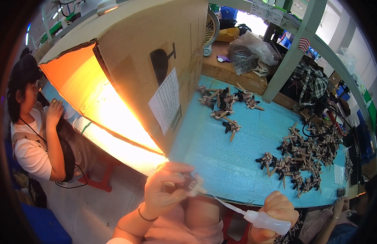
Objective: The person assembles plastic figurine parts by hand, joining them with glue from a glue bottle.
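My left hand (162, 191) pinches a small figurine (191, 185) with a dark brown body and pale limbs; its details are blurred. In my right hand (280, 211) is a white squeeze bottle (268, 222), held on its side with the fingers wrapped round it. Its long thin nozzle (227, 204) points left toward the figurine, and the tip looks close to it, though I cannot tell whether they touch. Similar figurines with brown and black parts lie on the blue table in a small group (225, 103) beyond my hands and in a larger pile (302, 158) at the right.
A tall cardboard box (147, 61), brightly lit inside, stands left of the blue table top (237, 158). A green-grey metal post (294, 53) rises behind, near a clear plastic bag (253, 51). One person (38, 134) sits at the left; another person's hand (339, 205) shows at the lower right.
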`<state>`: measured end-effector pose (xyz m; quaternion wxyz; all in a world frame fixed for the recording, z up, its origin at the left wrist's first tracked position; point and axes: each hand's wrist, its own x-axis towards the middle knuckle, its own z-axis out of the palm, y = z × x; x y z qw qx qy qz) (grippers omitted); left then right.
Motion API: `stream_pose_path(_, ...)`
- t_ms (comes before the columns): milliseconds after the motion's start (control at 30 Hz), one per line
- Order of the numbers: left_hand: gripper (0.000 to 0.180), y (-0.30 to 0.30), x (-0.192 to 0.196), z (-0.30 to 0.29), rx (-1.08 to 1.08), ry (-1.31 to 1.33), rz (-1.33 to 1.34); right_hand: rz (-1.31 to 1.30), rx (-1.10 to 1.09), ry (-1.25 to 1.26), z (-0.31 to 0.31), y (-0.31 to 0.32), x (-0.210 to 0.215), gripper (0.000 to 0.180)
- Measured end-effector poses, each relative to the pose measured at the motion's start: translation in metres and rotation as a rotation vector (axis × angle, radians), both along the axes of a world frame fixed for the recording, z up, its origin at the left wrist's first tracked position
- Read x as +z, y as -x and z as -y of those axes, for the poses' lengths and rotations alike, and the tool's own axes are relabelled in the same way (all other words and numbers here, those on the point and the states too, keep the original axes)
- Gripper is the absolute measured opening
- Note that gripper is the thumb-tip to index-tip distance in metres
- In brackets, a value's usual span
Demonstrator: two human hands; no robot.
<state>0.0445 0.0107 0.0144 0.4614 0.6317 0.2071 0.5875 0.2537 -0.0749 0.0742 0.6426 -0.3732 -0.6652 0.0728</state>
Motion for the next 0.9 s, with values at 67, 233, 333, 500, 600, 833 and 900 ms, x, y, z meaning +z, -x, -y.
stream_pose_path(67,0.034,-0.001,0.001,0.000,-0.028,0.032,0.027,0.010,0.027,0.023,0.003,-0.007,-0.006,0.048)
stream_pose_path(233,0.035,0.001,0.000,0.001,-0.001,0.042,0.017,-0.126,-0.215,-0.012,-0.003,0.013,-0.017,0.049)
stream_pose_path(333,0.033,0.002,0.002,-0.001,0.001,0.016,0.011,-0.180,-0.155,-0.007,-0.008,0.004,-0.021,0.043)
stream_pose_path(500,0.031,0.013,-0.001,0.005,-0.010,0.127,0.042,-0.616,-0.114,0.250,-0.057,-0.018,-0.041,0.035)
stream_pose_path(600,0.030,0.023,-0.011,0.008,-0.029,0.233,0.159,-0.572,-0.118,0.427,-0.096,-0.029,-0.059,0.036)
stream_pose_path(833,0.026,0.049,-0.030,0.020,-0.065,0.421,0.273,-0.116,-0.381,0.683,-0.175,-0.078,-0.106,0.036)
stream_pose_path(900,0.024,0.062,-0.030,0.023,-0.014,0.456,0.249,-0.048,-0.487,0.691,-0.184,-0.083,-0.111,0.037)
